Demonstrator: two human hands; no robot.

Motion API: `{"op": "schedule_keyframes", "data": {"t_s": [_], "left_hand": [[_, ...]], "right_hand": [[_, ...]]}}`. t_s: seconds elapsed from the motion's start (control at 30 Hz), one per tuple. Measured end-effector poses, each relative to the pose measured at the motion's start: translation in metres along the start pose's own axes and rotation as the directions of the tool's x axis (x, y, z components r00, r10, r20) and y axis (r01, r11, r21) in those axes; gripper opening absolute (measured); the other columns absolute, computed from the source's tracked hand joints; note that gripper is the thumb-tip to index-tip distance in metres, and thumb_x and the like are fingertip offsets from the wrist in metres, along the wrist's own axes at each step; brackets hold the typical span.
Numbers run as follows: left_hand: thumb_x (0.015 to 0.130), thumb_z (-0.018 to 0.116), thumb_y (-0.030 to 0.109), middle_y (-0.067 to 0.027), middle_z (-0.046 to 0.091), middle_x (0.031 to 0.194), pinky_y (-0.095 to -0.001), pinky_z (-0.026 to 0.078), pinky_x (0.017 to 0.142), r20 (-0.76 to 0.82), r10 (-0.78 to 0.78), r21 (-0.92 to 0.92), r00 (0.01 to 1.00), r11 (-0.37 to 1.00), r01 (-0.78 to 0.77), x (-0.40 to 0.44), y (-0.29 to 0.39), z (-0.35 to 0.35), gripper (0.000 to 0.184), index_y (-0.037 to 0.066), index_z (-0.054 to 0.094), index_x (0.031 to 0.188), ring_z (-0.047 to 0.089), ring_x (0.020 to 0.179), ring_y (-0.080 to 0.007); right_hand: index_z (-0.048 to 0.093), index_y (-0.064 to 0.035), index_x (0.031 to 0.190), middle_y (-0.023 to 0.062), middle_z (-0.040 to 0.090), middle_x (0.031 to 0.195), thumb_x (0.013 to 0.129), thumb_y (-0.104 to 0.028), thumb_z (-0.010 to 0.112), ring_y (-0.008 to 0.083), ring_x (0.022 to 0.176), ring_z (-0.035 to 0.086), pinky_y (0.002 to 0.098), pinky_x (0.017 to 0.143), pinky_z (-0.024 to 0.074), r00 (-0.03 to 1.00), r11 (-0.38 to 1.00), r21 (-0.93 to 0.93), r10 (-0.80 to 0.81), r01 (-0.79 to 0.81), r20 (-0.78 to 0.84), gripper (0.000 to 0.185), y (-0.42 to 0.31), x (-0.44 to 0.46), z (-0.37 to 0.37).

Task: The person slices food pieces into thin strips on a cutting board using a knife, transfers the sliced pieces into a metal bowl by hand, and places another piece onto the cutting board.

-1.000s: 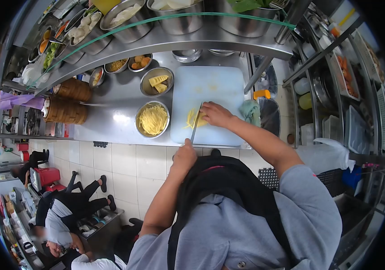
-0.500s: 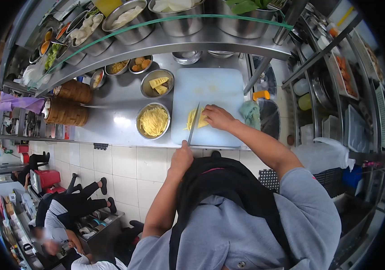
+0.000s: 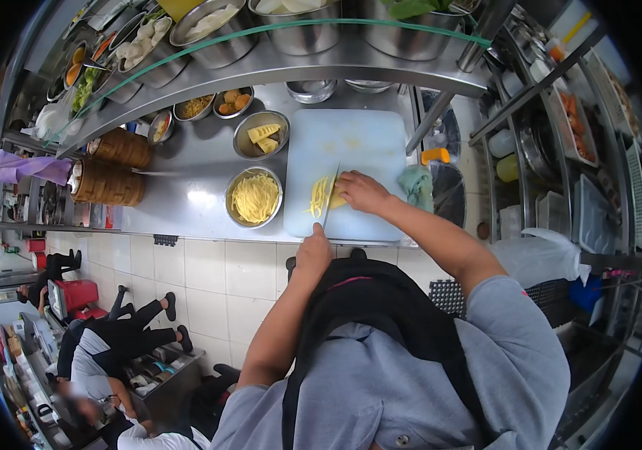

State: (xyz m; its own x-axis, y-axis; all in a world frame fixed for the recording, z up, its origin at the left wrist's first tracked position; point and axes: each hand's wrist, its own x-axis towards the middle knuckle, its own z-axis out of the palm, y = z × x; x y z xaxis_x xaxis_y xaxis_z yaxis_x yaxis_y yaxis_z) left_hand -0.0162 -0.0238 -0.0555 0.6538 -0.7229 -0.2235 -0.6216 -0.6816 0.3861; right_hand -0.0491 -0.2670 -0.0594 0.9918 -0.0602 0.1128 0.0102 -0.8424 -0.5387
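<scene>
My left hand is closed round the handle of a long kitchen knife, its blade pointing away from me over the pale blue cutting board. My right hand presses a yellow piece of bamboo shoot against the board, fingertips beside the blade and partly covering the piece. Thin cut strips lie to the left of the knife. Left of the board stands a metal bowl full of similar shreds. Behind it, another metal bowl holds larger bamboo shoot pieces.
A metal shelf with tubs of ingredients crosses above the counter's back. Bamboo steamers stand at the left. A green cloth and an orange object lie right of the board. Co-workers are behind at lower left.
My left hand and the knife have shifted right, and the blade now sits closer to my right fingers. More of the cut strips show on the blade's left. My right hand stays nearly in place.
</scene>
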Motion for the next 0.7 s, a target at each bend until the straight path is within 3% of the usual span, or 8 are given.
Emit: {"op": "schedule_keyframes", "data": {"t_s": [0.17, 0.27, 0.37, 0.5, 0.57, 0.7], "left_hand": [[0.093, 0.055, 0.007, -0.0342, 0.069, 0.083, -0.0567, 0.059, 0.073, 0.093, -0.056, -0.015, 0.994, 0.998, 0.058, -0.008, -0.011, 0.0, 0.024, -0.005, 0.047, 0.112, 0.072, 0.079, -0.0488], [0.093, 0.054, 0.006, -0.0338, 0.069, 0.082, -0.0573, 0.059, 0.073, 0.121, -0.079, -0.003, 0.99, 0.997, 0.08, -0.02, 0.001, -0.03, 0.023, -0.005, 0.047, 0.112, 0.072, 0.08, -0.0485], [0.092, 0.054, 0.006, -0.0335, 0.07, 0.083, -0.0571, 0.059, 0.073, 0.145, -0.062, 0.055, 0.987, 0.997, 0.054, -0.023, 0.005, -0.035, 0.024, -0.004, 0.048, 0.113, 0.072, 0.08, -0.0487], [0.092, 0.054, 0.006, -0.0332, 0.07, 0.083, -0.0565, 0.059, 0.073, 0.108, -0.057, 0.015, 0.993, 0.998, 0.055, -0.004, 0.005, -0.014, 0.023, -0.004, 0.048, 0.112, 0.072, 0.081, -0.0485], [0.096, 0.051, 0.007, -0.0349, 0.068, 0.08, -0.0601, 0.057, 0.07, 0.008, -0.003, -0.058, 1.0, 0.998, 0.004, 0.008, -0.001, 0.003, 0.017, -0.004, 0.047, 0.108, 0.07, 0.078, -0.0521], [0.096, 0.051, 0.007, -0.0339, 0.068, 0.079, -0.0605, 0.057, 0.07, 0.035, -0.018, -0.056, 0.999, 0.998, 0.02, 0.001, -0.009, 0.0, 0.016, -0.003, 0.047, 0.107, 0.07, 0.078, -0.0519]], "right_hand": [[0.067, -0.004, 0.113, 0.0117, 0.064, 0.114, 0.089, -0.014, 0.068, 0.033, 0.111, 0.062, 0.0431, 0.098, 0.0527, 0.999, 1.0, -0.015, -0.019, 0.018, -0.028, 0.026, 0.003, 0.0, 0.003], [0.068, -0.0045, 0.114, 0.0123, 0.064, 0.119, 0.089, -0.015, 0.068, 0.0341, 0.113, 0.061, 0.0436, 0.1, 0.0518, 0.998, 0.998, 0.021, 0.055, -0.055, 0.016, 0.027, 0.003, -0.001, 0.003], [0.068, -0.0044, 0.112, 0.0119, 0.063, 0.118, 0.089, -0.015, 0.068, 0.0338, 0.113, 0.062, 0.0435, 0.099, 0.0524, 1.0, 1.0, -0.013, -0.004, 0.004, -0.013, 0.025, 0.005, -0.003, 0.005], [0.068, -0.0041, 0.11, 0.0118, 0.064, 0.117, 0.089, -0.016, 0.068, 0.034, 0.111, 0.062, 0.0434, 0.098, 0.0532, 1.0, 1.0, -0.023, 0.009, -0.009, 0.01, 0.025, 0.003, 0.0, 0.002], [0.068, -0.004, 0.11, 0.0118, 0.064, 0.117, 0.088, -0.016, 0.068, 0.0341, 0.11, 0.062, 0.0435, 0.097, 0.0535, 1.0, 1.0, -0.016, 0.016, -0.015, 0.014, 0.025, 0.001, -0.001, 0.002], [0.068, -0.0039, 0.109, 0.0116, 0.064, 0.116, 0.088, -0.016, 0.069, 0.0341, 0.109, 0.063, 0.0435, 0.097, 0.0537, 0.999, 1.0, 0.007, -0.006, 0.006, -0.032, 0.024, 0.003, -0.001, 0.005]]}}
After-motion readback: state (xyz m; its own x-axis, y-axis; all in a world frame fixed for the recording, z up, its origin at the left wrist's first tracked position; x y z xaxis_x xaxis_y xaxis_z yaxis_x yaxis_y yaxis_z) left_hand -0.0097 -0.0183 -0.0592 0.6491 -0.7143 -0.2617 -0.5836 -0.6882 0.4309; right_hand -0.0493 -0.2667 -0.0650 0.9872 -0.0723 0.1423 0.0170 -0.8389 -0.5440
